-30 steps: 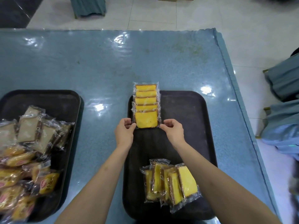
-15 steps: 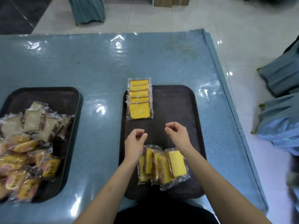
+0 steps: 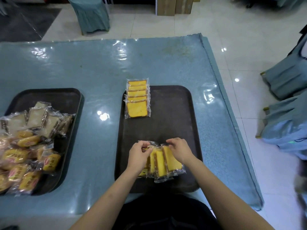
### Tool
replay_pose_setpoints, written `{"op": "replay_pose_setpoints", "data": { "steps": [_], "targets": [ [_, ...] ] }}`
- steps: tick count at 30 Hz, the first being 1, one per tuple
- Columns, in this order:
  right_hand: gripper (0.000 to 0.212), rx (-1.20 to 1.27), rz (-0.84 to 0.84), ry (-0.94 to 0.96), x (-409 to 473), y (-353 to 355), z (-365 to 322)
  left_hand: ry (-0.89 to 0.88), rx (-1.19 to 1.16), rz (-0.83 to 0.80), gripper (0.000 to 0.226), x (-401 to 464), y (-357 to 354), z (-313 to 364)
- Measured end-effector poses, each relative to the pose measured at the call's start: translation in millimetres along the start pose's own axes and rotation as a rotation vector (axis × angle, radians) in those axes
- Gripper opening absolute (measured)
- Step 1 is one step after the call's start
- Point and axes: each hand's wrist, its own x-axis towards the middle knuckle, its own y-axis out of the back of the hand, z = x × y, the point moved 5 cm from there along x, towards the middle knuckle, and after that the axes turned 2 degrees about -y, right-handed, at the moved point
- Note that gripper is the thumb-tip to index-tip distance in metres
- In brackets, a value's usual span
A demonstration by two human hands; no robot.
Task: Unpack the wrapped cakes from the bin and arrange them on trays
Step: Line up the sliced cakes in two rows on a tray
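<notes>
A blue plastic-covered desk [image 3: 103,67] carries two dark trays, one at the left [image 3: 66,100] and one at the middle [image 3: 174,105].

The yellow snack packets [image 3: 49,163] on the left tray [image 3: 69,100] carry red oval logos, but the lettering is too small to read.

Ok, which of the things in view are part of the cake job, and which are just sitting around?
Job:
- left hand and right hand, both on the loose yellow cakes
- finished row of cakes
- right tray
- left tray with mixed wrapped cakes

Lying about:
- covered chairs
- wooden furniture
</notes>
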Motion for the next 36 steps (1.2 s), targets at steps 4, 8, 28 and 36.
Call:
{"op": "replay_pose_setpoints", "data": {
  "steps": [4, 8, 28, 36],
  "targets": [
    [0.027, -0.124, 0.011, -0.035, -5.1, -0.4, 2.9, 0.010, 0.035, 0.002, 0.019, -6.1, 0.4, -3.9],
    [0.021, -0.026, 0.011, -0.048, -6.8, 3.8, 3.5, 0.006, 0.041, 0.005, 0.020, -10.1, 0.9, -4.5],
    [0.009, 0.706, 0.140, -0.180, -1.4, 24.2, -4.8, 0.084, -0.248, -0.058, 0.027, -11.6, 5.4, -8.1],
    [0.010, 0.881, 0.067, -0.196, -1.8, 15.4, -25.4, 0.089, -0.293, 0.069, 0.013, -6.9, 22.1, -13.0]
  ]
}}
